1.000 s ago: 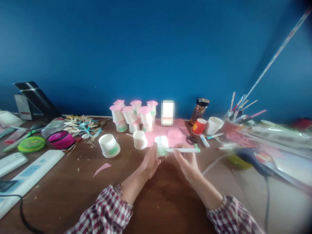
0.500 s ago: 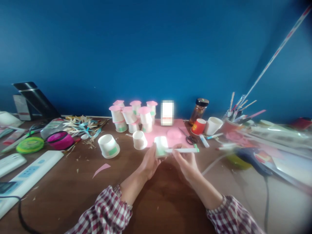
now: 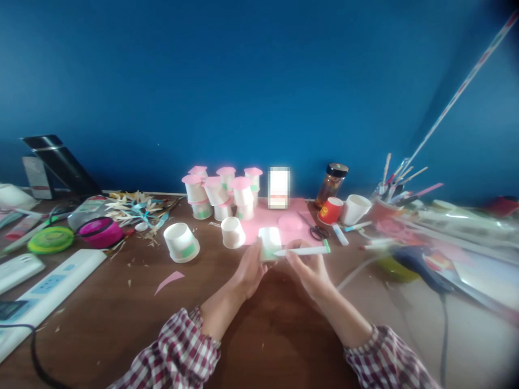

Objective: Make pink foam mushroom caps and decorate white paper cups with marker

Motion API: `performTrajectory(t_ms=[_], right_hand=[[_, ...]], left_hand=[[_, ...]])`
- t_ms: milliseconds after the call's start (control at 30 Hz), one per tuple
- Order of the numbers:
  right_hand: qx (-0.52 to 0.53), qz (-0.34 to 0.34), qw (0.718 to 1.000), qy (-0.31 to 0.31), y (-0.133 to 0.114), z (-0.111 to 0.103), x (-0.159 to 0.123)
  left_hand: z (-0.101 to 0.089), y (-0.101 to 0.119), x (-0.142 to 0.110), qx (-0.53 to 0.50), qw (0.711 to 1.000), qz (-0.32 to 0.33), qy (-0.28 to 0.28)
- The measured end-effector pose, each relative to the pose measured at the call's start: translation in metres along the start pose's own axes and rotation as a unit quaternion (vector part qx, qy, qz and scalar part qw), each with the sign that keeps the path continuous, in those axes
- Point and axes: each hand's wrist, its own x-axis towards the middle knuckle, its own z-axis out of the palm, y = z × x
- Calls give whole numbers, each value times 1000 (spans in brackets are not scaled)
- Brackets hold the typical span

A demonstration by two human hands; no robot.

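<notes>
My left hand is closed around a white paper cup that carries a green patch low on its side. Between the thumb and fingers of my right hand lies a white marker with a green end, its tip at the cup's green patch. On the table to the left stand a large upturned paper cup with a green patch and a smaller plain paper cup. Behind them are several stacked cups topped with pink paper.
Pink paper lies behind my hands, with scissors on its right. Further right are a red paper cup, a lidded jar and a blurred glue gun. At left lie a power strip and a pink paper scrap.
The marker's tip has shifted very slightly left against the cup's green patch. Both hands keep their hold, and the other things stand as before.
</notes>
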Motion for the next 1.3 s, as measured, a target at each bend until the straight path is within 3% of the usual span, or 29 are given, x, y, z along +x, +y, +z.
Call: performTrajectory(t_ms=[433, 733, 1067, 1300], right_hand=[[21, 21, 999, -11, -4, 1, -1], [93, 46, 994, -17, -1, 2, 0], [352, 163, 920, 51, 7, -1, 6], [389, 204, 892, 107, 9, 0, 9]], left_hand=[[-1, 0, 1, -14, 1000, 1, 14], [0, 2, 0, -30, 999, -9, 21], [0, 1, -2, -66, 997, -12, 48], [1, 2, -3, -74, 995, -22, 64]])
